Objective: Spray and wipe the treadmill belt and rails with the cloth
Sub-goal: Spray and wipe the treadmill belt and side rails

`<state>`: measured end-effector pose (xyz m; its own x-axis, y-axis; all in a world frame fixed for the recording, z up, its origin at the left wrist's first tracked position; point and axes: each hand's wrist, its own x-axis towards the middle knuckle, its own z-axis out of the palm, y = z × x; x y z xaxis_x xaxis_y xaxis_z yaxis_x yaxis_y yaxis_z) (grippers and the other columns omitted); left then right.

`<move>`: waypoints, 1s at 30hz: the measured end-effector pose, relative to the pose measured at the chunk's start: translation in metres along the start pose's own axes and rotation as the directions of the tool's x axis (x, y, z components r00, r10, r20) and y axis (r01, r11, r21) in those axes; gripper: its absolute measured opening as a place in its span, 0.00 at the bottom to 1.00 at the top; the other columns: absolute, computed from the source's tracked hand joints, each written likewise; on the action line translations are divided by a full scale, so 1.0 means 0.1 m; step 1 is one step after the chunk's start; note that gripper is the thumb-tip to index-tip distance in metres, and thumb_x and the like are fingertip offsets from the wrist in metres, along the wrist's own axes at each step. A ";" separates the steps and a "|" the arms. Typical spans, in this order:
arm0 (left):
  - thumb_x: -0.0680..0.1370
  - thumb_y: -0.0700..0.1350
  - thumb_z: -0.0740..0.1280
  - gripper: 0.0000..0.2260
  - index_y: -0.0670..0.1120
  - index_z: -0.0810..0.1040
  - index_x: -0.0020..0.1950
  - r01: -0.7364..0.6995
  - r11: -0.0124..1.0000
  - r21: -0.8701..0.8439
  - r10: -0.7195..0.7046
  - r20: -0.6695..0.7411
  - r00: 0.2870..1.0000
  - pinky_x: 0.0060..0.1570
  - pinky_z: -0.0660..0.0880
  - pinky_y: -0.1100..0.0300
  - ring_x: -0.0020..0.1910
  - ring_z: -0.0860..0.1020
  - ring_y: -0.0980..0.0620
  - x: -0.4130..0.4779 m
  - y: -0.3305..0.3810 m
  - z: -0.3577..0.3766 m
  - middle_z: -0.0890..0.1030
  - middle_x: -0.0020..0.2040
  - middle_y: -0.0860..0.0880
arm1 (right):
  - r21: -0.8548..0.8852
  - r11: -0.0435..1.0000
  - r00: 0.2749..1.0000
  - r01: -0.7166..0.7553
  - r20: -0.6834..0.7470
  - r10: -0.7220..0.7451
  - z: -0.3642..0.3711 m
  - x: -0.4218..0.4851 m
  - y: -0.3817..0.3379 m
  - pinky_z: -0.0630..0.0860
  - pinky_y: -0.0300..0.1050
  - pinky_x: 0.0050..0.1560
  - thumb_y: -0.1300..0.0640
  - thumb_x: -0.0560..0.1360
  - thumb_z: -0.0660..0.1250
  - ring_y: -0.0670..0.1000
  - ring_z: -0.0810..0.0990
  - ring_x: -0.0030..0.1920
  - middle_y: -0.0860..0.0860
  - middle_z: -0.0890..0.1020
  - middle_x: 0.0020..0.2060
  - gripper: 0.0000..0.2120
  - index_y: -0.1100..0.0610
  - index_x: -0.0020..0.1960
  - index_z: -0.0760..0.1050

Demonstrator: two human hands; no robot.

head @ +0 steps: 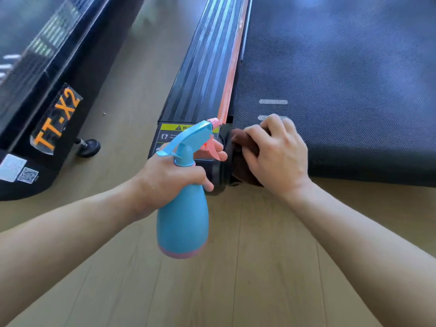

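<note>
A blue plastic spray bottle with a pink trigger and pink base band is gripped round its neck by the left hand, one finger laid on the trigger, the nozzle aimed toward the rear end of the black ribbed side rail with an orange stripe. Just to the right, a dark brown cloth is bunched under the curled fingers of the right hand and pressed against the rail's black end cap, at the near corner of the dark textured treadmill belt. The two hands are held close together, nearly touching. A yellow warning label is seen behind the bottle's head. A second black machine marked TT-X2 stands well apart at left on the pale wooden floor.
</note>
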<state>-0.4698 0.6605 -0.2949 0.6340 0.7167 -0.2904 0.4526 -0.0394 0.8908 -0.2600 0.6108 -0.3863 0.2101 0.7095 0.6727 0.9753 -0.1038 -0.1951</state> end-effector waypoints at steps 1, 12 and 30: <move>0.65 0.40 0.69 0.18 0.51 0.84 0.54 -0.013 1.000 -0.002 0.013 -0.005 1.000 0.52 0.76 0.47 0.55 0.81 0.36 0.00 0.00 -0.02 0.85 0.61 0.58 | -0.019 1.000 1.000 0.022 0.009 -0.022 0.01 -0.05 0.03 0.75 0.54 0.41 0.50 0.75 0.71 0.61 0.75 0.45 0.56 0.78 0.45 0.07 0.54 0.46 0.80; 0.65 0.39 0.69 0.20 0.52 0.82 0.55 -0.111 0.991 -0.069 0.109 -0.036 0.993 0.50 0.77 0.47 0.48 0.82 0.41 0.03 -0.01 -0.23 0.85 0.60 0.55 | -0.033 0.998 0.997 -0.053 0.048 0.054 -0.02 0.09 0.00 0.75 0.53 0.42 0.49 0.76 0.69 0.59 0.74 0.46 0.54 0.77 0.45 0.07 0.53 0.47 0.81; 0.69 0.34 0.70 0.17 0.51 0.84 0.54 0.009 0.998 -0.061 -0.010 -0.011 1.000 0.46 0.78 0.54 0.41 0.83 0.53 -0.04 -0.08 -0.09 0.86 0.58 0.56 | -0.053 0.892 0.880 0.450 0.197 -0.432 -0.23 -0.24 0.38 0.75 0.55 0.37 0.55 0.74 0.69 0.60 0.73 0.41 0.57 0.79 0.46 0.07 0.57 0.48 0.81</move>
<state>-0.4813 0.6645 -0.2977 0.6226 0.7246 -0.2955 0.4195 0.0097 0.9077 -0.2261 0.5736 -0.3941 -0.2502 0.8067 0.5354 0.9676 0.1894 0.1668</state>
